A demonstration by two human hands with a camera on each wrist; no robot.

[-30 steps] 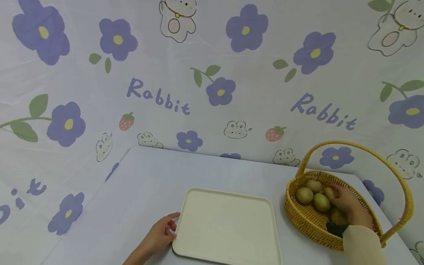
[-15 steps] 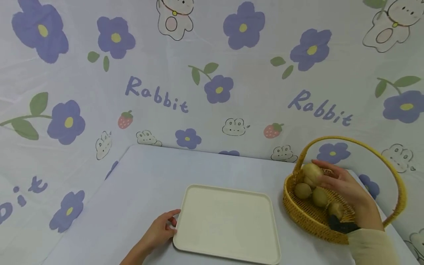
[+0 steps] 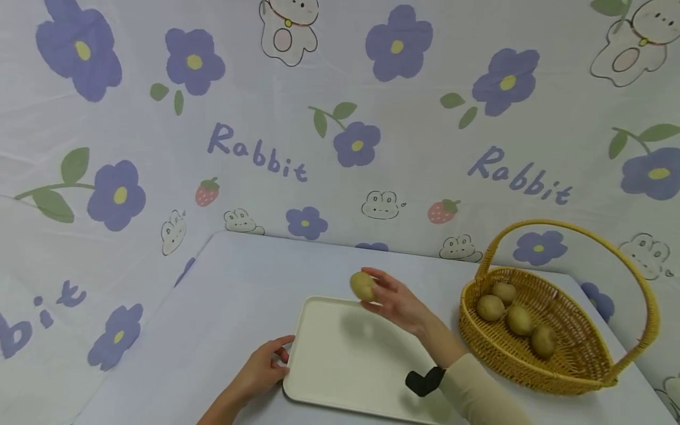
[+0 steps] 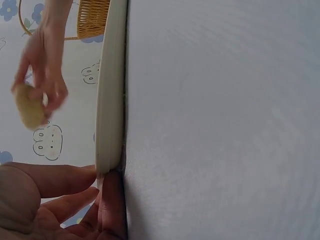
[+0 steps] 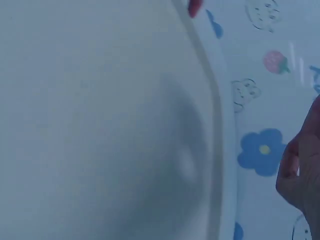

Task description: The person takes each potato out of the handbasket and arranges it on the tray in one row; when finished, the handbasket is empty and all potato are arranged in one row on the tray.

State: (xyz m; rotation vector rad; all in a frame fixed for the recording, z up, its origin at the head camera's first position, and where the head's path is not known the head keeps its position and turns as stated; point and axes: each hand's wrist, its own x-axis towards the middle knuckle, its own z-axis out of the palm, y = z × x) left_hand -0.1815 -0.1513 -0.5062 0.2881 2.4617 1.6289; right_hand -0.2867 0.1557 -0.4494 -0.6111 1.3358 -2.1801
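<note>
A cream rectangular tray (image 3: 340, 354) lies on the white table. My left hand (image 3: 262, 369) pinches its left edge; in the left wrist view the thumb is at the rim (image 4: 107, 140) and a finger is under it. My right hand (image 3: 395, 300) holds a potato (image 3: 362, 286) in its fingertips, raised over the tray's far edge, and its shadow falls on the tray. In the right wrist view the right hand (image 5: 305, 165) is cut off by the frame's edge and the potato is hidden.
A yellow wicker basket (image 3: 574, 378) with a tall arched handle stands right of the tray, with several potatoes (image 3: 517, 320) inside. Behind the table hangs a white cloth (image 3: 414, 147) printed with purple flowers and rabbits. A black band (image 3: 425, 381) is on the right wrist.
My right hand took a potato from the basket, lifted it and carried it left to above the tray. The left hand stays at the tray's edge.
</note>
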